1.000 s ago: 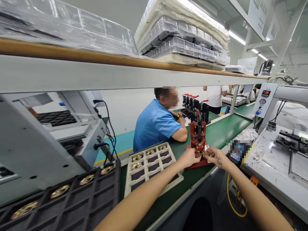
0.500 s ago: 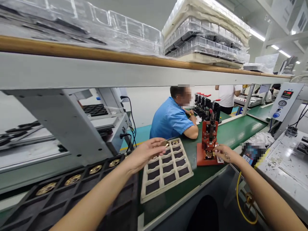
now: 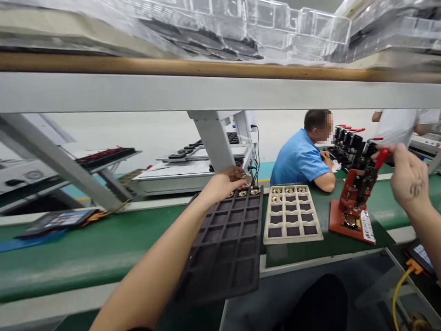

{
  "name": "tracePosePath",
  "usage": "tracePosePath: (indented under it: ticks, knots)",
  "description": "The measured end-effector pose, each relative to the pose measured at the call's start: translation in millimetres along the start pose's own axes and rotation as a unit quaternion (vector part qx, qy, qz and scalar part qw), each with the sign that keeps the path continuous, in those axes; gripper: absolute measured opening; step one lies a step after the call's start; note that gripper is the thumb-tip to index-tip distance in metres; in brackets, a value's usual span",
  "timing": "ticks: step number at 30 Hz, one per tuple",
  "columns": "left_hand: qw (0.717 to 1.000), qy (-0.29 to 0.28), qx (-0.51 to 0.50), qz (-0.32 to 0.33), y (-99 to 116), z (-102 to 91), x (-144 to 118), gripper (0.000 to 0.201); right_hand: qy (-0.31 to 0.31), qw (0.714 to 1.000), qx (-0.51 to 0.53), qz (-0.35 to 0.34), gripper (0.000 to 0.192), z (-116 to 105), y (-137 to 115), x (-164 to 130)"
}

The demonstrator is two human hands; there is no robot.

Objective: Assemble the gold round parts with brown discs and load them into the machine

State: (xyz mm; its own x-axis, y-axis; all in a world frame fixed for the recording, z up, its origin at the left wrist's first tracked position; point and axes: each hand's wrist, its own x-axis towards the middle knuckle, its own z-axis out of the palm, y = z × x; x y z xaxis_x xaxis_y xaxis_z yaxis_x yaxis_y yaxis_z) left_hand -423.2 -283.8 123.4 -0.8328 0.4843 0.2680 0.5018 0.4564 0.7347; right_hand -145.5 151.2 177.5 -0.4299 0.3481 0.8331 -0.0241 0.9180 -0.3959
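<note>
My left hand pinches a round gold metal part that looks like a watch case. It is over the far end of the black compartment tray, where several similar gold parts lie in the back row. My right hand has its fingers closed at the red-tipped lever of a small red hand press. Another round gold piece sits in the fixture at the press's base. Between tray and press lies a beige tray with several gold parts in its far compartments.
A shelf edge crosses above the bench, loaded with clear plastic trays. A co-worker in blue sits across the bench beside black presses with red handles. A tablet-like device lies at left.
The view has swung left. My left hand has moved from the beige tray to the black tray's far end. My right hand has risen from the press base to its lever.
</note>
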Motion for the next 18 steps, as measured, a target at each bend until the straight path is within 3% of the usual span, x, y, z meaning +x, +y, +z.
tracePosePath:
  ticks: [2,4,7,10,13,18]
  knots:
    - [0.996,-0.001,0.091,-0.019,-23.1,-2.9,-2.7,0.049,0.047,0.999,0.003,0.006,0.056,-10.7,-13.1,-37.7]
    - [0.990,-0.010,0.134,-0.033,-40.5,5.6,-2.7,0.037,0.055,0.998,0.013,-0.027,0.046,-11.2,-15.0,-72.5]
    - [0.986,-0.020,0.158,-0.042,-56.2,34.9,2.4,0.029,0.014,0.995,0.076,-0.056,0.032,-2.8,-8.1,-103.9]
    - [0.983,-0.037,0.177,-0.043,-65.5,66.8,6.3,0.027,-0.040,0.994,0.100,-0.019,0.035,-7.6,-4.8,-118.7]
    - [0.978,-0.069,0.191,-0.038,-74.9,85.2,4.8,0.030,-0.084,0.994,0.064,0.029,0.041,-34.5,-5.2,-142.0]
    - [0.971,-0.103,0.213,-0.032,-80.5,99.7,13.5,0.029,-0.125,0.983,-0.022,0.133,0.044,-86.6,4.2,-202.9]
